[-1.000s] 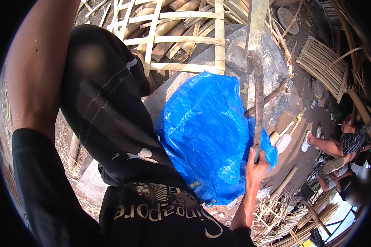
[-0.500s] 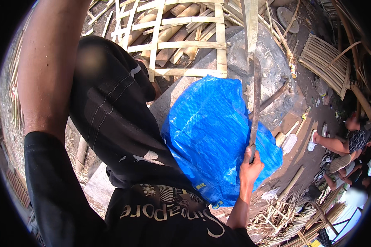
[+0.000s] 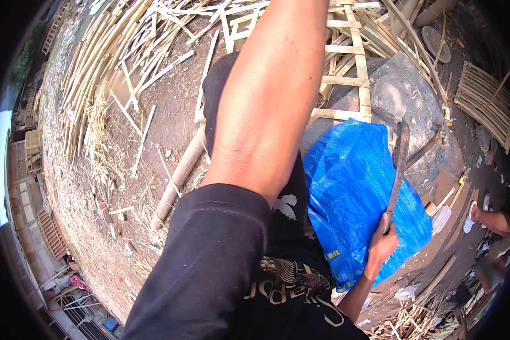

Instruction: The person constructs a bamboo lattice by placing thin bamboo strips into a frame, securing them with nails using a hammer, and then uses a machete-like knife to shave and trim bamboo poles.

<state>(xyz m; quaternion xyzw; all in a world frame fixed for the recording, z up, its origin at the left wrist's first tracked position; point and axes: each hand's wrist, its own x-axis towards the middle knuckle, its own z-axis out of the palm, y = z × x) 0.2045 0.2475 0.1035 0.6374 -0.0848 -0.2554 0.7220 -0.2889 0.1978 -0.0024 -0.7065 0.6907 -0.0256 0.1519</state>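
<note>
In my right hand (image 3: 382, 243) is the handle of a machete (image 3: 400, 170) with a long, narrow, slightly curved blade. My fingers wrap round it, and the blade points away over a blue woven plastic sheet (image 3: 343, 175). That sheet is spread across my lap. My left forearm (image 3: 269, 107) reaches across the middle and passes out at the top edge, so the left hand is out of sight. Beyond the sheet, a lattice of pale bamboo strips (image 3: 345, 81) shows partly behind the left arm.
A dark stone-like slab (image 3: 374, 85) lies past the sheet, with a stick (image 3: 424, 150) on it. Long bamboo strips (image 3: 99, 62) are piled at the far left. A bamboo pole (image 3: 178, 178) lies near my leg. On the right are a slatted bamboo panel (image 3: 484, 99) and another person's leg (image 3: 491, 221).
My view has turned left, so the sheet and machete sit farther right. My left arm has swung across to the middle. A pale bamboo piece beside the blade no longer shows there.
</note>
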